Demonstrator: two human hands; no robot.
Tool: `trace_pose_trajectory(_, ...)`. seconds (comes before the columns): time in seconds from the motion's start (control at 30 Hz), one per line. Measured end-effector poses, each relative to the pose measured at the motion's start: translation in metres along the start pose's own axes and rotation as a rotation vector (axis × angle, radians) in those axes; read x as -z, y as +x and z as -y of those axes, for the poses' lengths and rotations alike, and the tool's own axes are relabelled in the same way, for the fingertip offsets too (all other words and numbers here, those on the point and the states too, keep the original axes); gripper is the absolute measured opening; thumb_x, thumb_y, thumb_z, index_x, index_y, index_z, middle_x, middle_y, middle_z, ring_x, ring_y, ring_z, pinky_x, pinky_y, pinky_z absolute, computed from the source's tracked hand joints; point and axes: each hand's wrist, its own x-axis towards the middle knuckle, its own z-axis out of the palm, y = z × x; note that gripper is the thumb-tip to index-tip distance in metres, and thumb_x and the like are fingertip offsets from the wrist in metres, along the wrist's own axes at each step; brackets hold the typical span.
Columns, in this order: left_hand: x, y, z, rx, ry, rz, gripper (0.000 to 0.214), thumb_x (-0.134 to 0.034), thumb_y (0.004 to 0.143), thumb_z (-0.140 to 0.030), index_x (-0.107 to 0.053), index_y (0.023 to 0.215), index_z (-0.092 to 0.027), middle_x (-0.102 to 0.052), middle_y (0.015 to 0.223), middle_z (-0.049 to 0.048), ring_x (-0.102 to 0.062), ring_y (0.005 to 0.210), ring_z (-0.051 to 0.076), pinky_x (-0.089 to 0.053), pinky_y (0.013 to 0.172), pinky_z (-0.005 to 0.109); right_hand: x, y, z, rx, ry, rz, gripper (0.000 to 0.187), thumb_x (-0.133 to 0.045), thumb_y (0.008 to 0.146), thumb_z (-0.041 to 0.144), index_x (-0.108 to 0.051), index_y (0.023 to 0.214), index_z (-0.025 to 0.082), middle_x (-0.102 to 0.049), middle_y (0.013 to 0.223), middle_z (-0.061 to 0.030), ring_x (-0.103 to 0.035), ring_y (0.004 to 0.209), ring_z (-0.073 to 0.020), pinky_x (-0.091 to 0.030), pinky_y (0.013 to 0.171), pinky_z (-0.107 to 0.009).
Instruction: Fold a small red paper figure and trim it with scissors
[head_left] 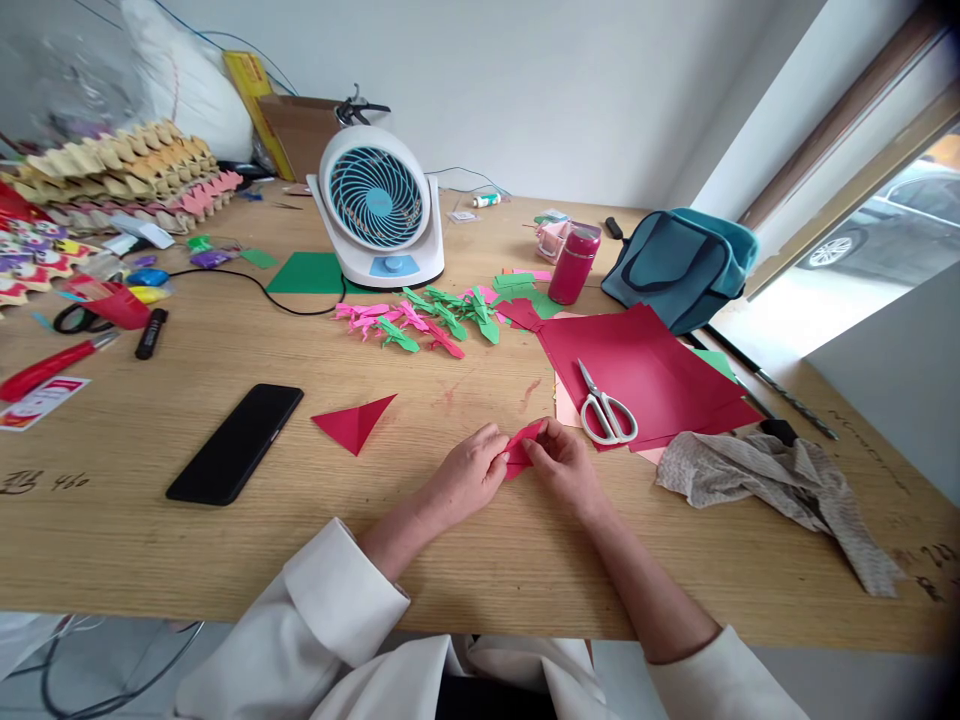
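Note:
My left hand (469, 470) and my right hand (566, 462) meet near the front middle of the wooden table (450, 560). Both pinch a small folded piece of red paper (521, 447) between their fingertips, held just above the tabletop. A folded red paper triangle (354, 421) lies to the left of my hands. To the right, white-handled scissors (606, 408) rest on a stack of red paper sheets (652, 365).
A black phone (235, 441) lies at the left front. A row of pink and green folded paper cranes (424, 320) sits before a white desk fan (379, 205). A red bottle (573, 263), teal bag (679, 265) and grey cloth (780, 480) occupy the right side. Craft clutter fills the far left.

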Motion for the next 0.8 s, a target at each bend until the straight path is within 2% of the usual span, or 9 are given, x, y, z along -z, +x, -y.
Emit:
trace_pose_trajectory(0.1, 0.008, 0.001, -0.004, 0.034, -0.237, 0.007, 0.021, -0.043, 0.094, -0.02, -0.064, 0.093, -0.016, -0.062, 0.094, 0.0056, -0.058, 0.09, 0.017, -0.045, 0.083, 0.028, 0.002, -0.002, 0.004, 0.023, 0.007, 0.014, 0.019, -0.065, 0.086, 0.039, -0.06, 0.082, 0.021, -0.061, 0.075, -0.0008, -0.055, 0.067, -0.0158, -0.045, 0.063, -0.028)
trace_pose_trajectory(0.17, 0.013, 0.001, -0.004, 0.092, -0.465, 0.026, 0.029, -0.04, 0.098, -0.03, -0.065, 0.106, -0.016, -0.066, 0.105, 0.0065, -0.06, 0.1, 0.019, -0.045, 0.09, 0.029, 0.003, -0.003, 0.006, 0.046, -0.026, 0.033, 0.019, -0.064, 0.087, 0.039, -0.061, 0.083, 0.021, -0.06, 0.076, -0.0011, -0.054, 0.069, -0.0163, -0.045, 0.065, -0.029)
trace_pose_trajectory(0.27, 0.014, 0.002, 0.0, 0.223, -0.821, 0.092, 0.045, -0.031, 0.1, -0.042, -0.064, 0.116, -0.015, -0.069, 0.115, 0.008, -0.063, 0.105, 0.02, -0.047, 0.091, 0.031, 0.005, -0.005, 0.009, 0.113, -0.096, 0.064, 0.016, -0.065, 0.088, 0.037, -0.063, 0.084, 0.021, -0.058, 0.079, -0.0012, -0.052, 0.07, -0.0162, -0.042, 0.067, -0.03)
trace_pose_trajectory(0.33, 0.012, 0.002, 0.003, 0.282, -0.951, 0.108, 0.044, -0.039, 0.098, -0.046, -0.065, 0.114, -0.015, -0.07, 0.115, 0.0082, -0.064, 0.104, 0.02, -0.048, 0.09, 0.031, 0.004, -0.006, 0.011, 0.17, -0.145, 0.074, 0.014, -0.066, 0.087, 0.035, -0.065, 0.083, 0.022, -0.056, 0.08, -0.0013, -0.05, 0.071, -0.0162, -0.041, 0.068, -0.03)
trace_pose_trajectory(0.47, 0.009, 0.003, 0.002, 0.302, -0.932, 0.083, 0.033, -0.059, 0.089, -0.043, -0.068, 0.105, -0.017, -0.071, 0.107, 0.0053, -0.063, 0.101, 0.018, -0.046, 0.09, 0.026, 0.003, -0.006, 0.014, 0.24, -0.196, 0.067, 0.013, -0.066, 0.088, 0.035, -0.069, 0.083, 0.023, -0.051, 0.075, -0.0004, -0.047, 0.071, -0.0172, -0.04, 0.068, -0.031)
trace_pose_trajectory(0.63, 0.009, 0.004, -0.001, 0.283, -0.907, 0.103, 0.038, -0.062, 0.086, -0.05, -0.069, 0.1, -0.016, -0.07, 0.099, 0.0043, -0.063, 0.095, 0.017, -0.047, 0.087, 0.025, 0.002, -0.007, 0.014, 0.238, -0.192, 0.072, 0.012, -0.065, 0.088, 0.035, -0.069, 0.084, 0.024, -0.05, 0.076, -0.0011, -0.047, 0.072, -0.0177, -0.04, 0.067, -0.032)
trace_pose_trajectory(0.8, 0.01, 0.004, 0.001, 0.245, -0.859, 0.138, 0.043, -0.059, 0.088, -0.054, -0.07, 0.103, -0.016, -0.071, 0.1, 0.0056, -0.062, 0.1, 0.019, -0.046, 0.09, 0.028, 0.001, -0.007, 0.014, 0.241, -0.202, 0.073, 0.014, -0.066, 0.087, 0.036, -0.068, 0.081, 0.024, -0.051, 0.075, -0.0012, -0.047, 0.071, -0.0176, -0.04, 0.065, -0.032)
